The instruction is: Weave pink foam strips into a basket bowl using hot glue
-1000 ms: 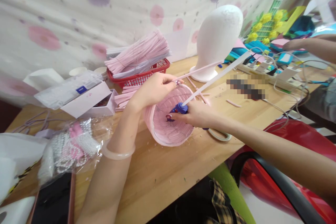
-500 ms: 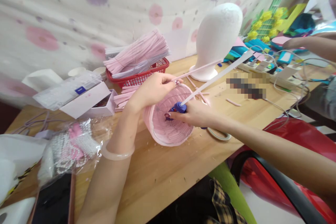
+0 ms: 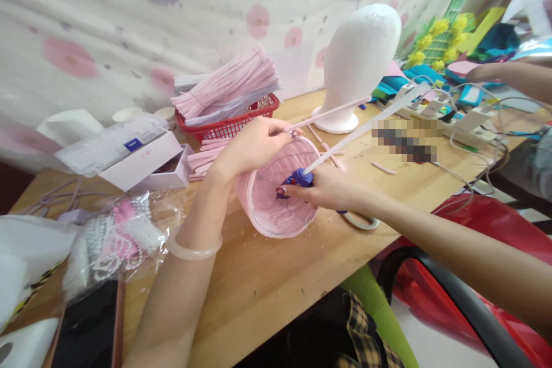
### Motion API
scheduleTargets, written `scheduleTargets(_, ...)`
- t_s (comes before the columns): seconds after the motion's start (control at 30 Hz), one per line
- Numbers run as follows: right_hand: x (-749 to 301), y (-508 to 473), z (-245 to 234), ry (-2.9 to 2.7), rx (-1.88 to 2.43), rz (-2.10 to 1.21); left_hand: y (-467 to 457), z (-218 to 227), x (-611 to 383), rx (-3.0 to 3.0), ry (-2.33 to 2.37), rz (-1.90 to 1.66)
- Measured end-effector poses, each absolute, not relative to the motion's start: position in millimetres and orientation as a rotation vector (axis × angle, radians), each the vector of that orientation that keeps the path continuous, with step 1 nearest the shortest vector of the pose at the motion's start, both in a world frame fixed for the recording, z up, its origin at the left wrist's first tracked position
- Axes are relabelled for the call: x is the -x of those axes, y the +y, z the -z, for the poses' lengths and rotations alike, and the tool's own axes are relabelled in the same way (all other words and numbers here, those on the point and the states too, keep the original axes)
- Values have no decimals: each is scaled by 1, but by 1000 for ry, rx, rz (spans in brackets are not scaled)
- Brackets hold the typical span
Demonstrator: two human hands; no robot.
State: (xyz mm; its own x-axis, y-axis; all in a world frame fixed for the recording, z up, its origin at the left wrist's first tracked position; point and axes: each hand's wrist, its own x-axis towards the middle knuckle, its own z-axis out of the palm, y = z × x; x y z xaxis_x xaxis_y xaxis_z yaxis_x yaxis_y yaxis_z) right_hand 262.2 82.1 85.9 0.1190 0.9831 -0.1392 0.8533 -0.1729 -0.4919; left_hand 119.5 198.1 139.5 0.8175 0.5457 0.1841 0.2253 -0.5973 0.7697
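Note:
A pink round basket (image 3: 282, 229), which looks built from pipe cleaners, lies tilted on the table with its opening facing me. My left hand (image 3: 259, 144) is closed on its upper rim, and the fingertips pinch a pink pipe cleaner (image 3: 332, 112) that stretches out to the right. My right hand (image 3: 330, 187) is wrapped round a blue hot glue gun (image 3: 299, 178) at the basket's mouth. A long whitish glue stick (image 3: 366, 129) juts from the gun's back, up and to the right. The gun's nozzle points into the basket; its tip is hard to make out.
Behind are a red basket (image 3: 228, 131) of pink pipe cleaners and a white foam head (image 3: 362, 63). On the left lie white boxes (image 3: 142, 161), bagged beads (image 3: 125, 241) and a phone (image 3: 86, 328). A roll of tape (image 3: 362, 224) sits right; another person's arm (image 3: 509, 77) shows beyond.
The glue gun and my right hand have shifted slightly right, and the glue stick's far end swings right. My left hand keeps its grip on the rim. The view has moved a little.

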Motion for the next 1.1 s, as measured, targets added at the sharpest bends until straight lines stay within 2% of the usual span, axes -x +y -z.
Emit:
scheduleTargets(0.27,-259,84,-84,-1728,2137,-661,197,-141,-119,-2243,549,-502)
scheduleTargets(0.47,-259,82,-85,-1802,2168,-515,197,-140,-120,-2244,538,-507)
scheduleTargets(0.7,-258,77,-93,-1791,2211,-653,199,-140,-120,-2239,521,-510)
scheduleTargets(1.1,-263,72,-87,-1782,2095,-621,196,-142,-120,-2265,548,-509)
